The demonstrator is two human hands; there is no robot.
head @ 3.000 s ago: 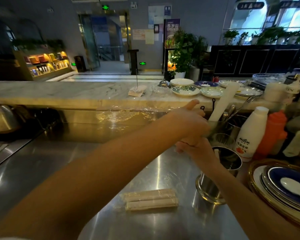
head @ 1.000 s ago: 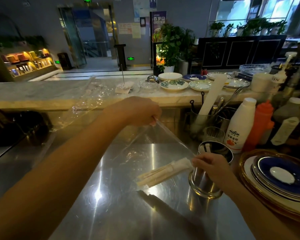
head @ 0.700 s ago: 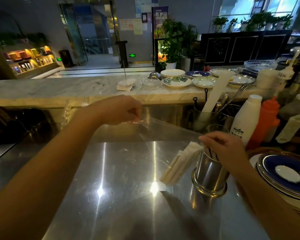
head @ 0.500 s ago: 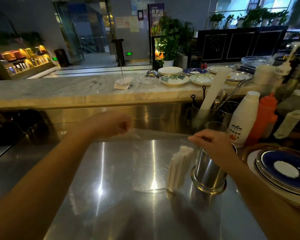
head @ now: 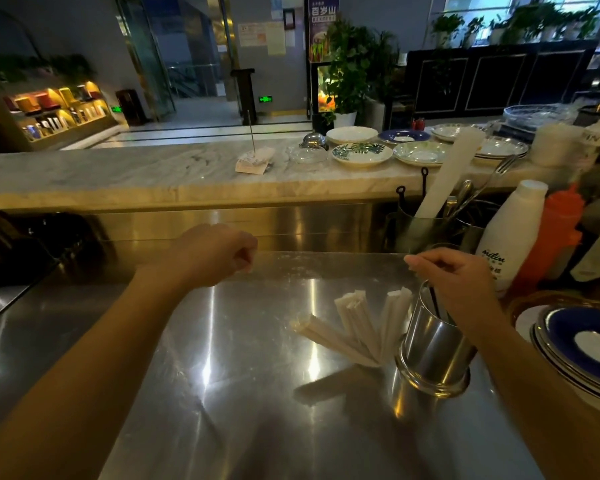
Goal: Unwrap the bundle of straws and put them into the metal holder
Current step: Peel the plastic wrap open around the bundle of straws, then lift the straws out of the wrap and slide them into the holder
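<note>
White paper-wrapped straws (head: 359,327) stand fanned out on the steel counter (head: 243,403), leaning against the left side of the round metal holder (head: 433,351). A dark thin stick shows inside the holder. My left hand (head: 215,258) is a closed fist to the left, above the counter, pinching the clear plastic wrap (head: 326,268). The wrap shows only faintly, stretched between my two hands. My right hand (head: 458,282) hovers just over the holder's mouth with its fingertips pinched on the wrap's other end.
A white bottle (head: 510,237) and an orange squeeze bottle (head: 551,237) stand right behind the holder. Stacked blue-rimmed plates (head: 582,344) sit at the right. Utensil cups (head: 426,226) stand further back. Plates (head: 361,154) line the marble ledge.
The straws slid out of the wrap, tipped upright and fanned apart against the holder. My left hand pulled the wrap away to the left and lowered. My right hand rose over the holder.
</note>
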